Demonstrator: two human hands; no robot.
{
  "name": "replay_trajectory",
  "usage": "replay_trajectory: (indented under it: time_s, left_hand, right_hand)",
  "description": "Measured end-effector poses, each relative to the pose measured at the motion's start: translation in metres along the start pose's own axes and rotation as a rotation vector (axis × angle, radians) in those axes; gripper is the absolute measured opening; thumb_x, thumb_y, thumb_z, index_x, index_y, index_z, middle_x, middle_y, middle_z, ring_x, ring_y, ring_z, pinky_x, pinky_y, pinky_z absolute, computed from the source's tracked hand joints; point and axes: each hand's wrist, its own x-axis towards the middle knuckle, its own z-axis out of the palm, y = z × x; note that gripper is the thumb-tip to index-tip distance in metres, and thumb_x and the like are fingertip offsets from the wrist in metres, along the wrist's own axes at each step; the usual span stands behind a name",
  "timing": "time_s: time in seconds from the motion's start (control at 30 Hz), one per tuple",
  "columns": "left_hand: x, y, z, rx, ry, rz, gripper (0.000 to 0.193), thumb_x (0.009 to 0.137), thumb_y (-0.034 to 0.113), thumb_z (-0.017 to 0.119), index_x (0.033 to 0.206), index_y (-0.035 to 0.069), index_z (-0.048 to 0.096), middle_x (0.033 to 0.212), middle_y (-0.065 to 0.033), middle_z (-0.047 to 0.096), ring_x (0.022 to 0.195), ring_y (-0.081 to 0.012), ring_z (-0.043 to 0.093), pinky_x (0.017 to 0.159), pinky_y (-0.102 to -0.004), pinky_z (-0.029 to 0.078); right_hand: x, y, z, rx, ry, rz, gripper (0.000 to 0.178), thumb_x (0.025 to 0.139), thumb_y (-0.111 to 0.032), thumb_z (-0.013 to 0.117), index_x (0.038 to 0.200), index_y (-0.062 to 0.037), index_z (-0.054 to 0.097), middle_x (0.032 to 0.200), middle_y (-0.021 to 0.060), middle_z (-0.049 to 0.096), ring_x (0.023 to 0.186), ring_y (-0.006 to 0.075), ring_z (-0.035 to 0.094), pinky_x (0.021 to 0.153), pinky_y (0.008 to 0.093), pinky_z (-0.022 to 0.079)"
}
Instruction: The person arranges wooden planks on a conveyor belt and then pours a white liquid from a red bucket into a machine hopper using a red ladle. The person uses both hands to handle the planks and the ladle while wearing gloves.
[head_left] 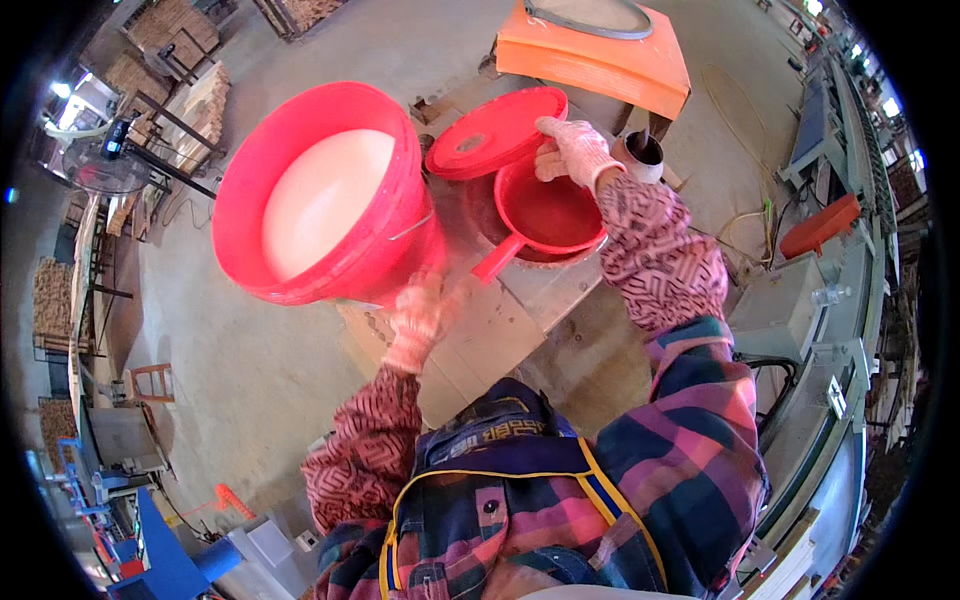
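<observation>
A big red bucket (395, 262) stands tilted at the left, with a pale whitish substance (330, 200) inside. My left hand (422, 312), in a pale glove, is at the bucket's near right side; its fingers are smeared by motion. To the right, a red dipper (550, 215) with a short handle pointing toward me sits in or over a round container (488, 212), mostly hidden beneath it. A round red lid (490, 132) lies tilted behind the dipper. My right hand (575, 152), gloved, has its fingers curled at the lid's right edge, over the dipper's far rim.
Beneath these is a low, stained board surface (480, 345). An orange box-like stand (600, 62) is behind it, and an open can (640, 155) is by my right wrist. A long machine (830, 330) runs along the right; a fan (100, 165) stands at the left.
</observation>
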Motion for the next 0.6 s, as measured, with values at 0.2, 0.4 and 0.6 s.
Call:
replay_trajectory:
  time_s: [0.2,0.4,0.6]
  left_hand:
    - [0.072,0.005,0.021,-0.620,-0.635,-0.395,0.042,0.087,0.045,0.065,0.100,0.005,0.067,0.075,0.0002,0.058,0.065,-0.0124,0.054,0.061,-0.0287,0.044]
    - [0.114,0.029,0.016,-0.513,-0.885,-0.311,0.022,0.086,0.023,0.069,0.101,0.009,0.060,0.070,0.0031,0.056,0.057,-0.0074,0.051,0.049,-0.0231,0.040]
    - [0.105,0.036,-0.005,-0.798,-0.879,-0.476,0.017,0.086,0.020,0.068,0.096,0.009,0.059,0.069,0.0003,0.057,0.046,-0.0042,0.047,0.039,-0.0179,0.033]
  right_hand:
    - [-0.093,0.021,-0.064,0.171,0.120,-0.182,0.046,0.090,-0.031,0.065,0.120,0.0025,0.059,0.096,0.0165,0.069,0.075,0.0274,0.070,0.063,0.0389,0.058]
    - [-0.151,0.107,-0.117,0.384,0.252,-0.191,0.045,0.093,-0.031,0.061,0.123,0.0023,0.059,0.101,0.0162,0.068,0.079,0.0266,0.068,0.070,0.0414,0.057]
    - [-0.168,0.157,-0.111,0.473,0.285,-0.062,0.043,0.094,-0.027,0.059,0.123,0.0044,0.057,0.097,0.0176,0.069,0.077,0.0271,0.069,0.067,0.0411,0.058]
